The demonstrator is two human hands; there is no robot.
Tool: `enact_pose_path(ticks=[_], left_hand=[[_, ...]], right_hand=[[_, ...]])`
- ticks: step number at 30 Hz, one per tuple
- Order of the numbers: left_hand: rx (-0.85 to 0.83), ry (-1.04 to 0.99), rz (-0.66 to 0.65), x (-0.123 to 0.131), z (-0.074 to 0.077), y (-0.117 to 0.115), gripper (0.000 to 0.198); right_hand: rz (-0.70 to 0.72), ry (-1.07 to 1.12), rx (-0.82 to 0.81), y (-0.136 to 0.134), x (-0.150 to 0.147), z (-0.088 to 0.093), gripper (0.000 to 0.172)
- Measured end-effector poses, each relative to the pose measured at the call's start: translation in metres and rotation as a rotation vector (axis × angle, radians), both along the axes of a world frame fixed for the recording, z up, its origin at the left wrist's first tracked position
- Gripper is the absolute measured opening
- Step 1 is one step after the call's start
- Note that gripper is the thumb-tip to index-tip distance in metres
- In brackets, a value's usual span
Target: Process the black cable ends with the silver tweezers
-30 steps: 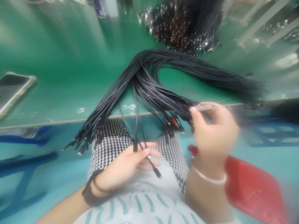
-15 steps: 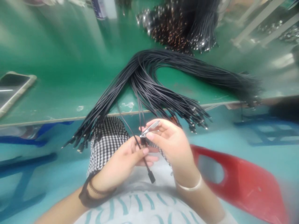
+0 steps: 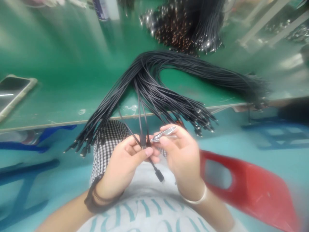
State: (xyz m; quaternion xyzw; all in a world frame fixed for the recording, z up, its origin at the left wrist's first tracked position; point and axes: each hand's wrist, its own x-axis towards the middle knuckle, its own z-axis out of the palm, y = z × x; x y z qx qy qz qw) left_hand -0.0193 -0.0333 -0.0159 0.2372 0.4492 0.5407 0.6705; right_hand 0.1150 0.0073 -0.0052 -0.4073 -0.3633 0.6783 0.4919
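My left hand [image 3: 125,162] pinches black cables between thumb and fingers; one black connector [image 3: 143,140] stands up just above the thumb. Below the fingers another cable end [image 3: 159,175] hangs free, its plug tip pointing down. In my right hand [image 3: 184,158] is a small silver nail clipper [image 3: 165,133], held between thumb and index finger. Its tip is beside the connectors; whether it touches them I cannot tell. The held cables run up to a large black cable bundle [image 3: 149,62], draped over the table edge with its connector ends spread left and right.
The green table [image 3: 60,93] carries a phone [image 3: 13,91] at the left and more cable piles [image 3: 183,29] at the back. A can [image 3: 100,9] stands at the far edge. A red stool [image 3: 260,190] is at my right, blue stool frames [image 3: 21,180] at the left.
My right hand with the nail clipper has moved slightly right, away from the left hand. A connector now stands upright above my left thumb, and the hanging cable end has shifted up and right.
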Motion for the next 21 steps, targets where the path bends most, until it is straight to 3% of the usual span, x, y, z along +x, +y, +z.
enact_pose_path(ticks=[9, 21], left_hand=[[0.030, -0.025, -0.011, 0.001, 0.001, -0.001, 0.009], [-0.002, -0.121, -0.024, 0.004, 0.007, 0.002, 0.006]], right_hand=[[-0.075, -0.212, 0.060, -0.003, -0.002, 0.009, 0.020], [-0.125, -0.220, 0.032, -0.005, -0.003, 0.011, 0.016]])
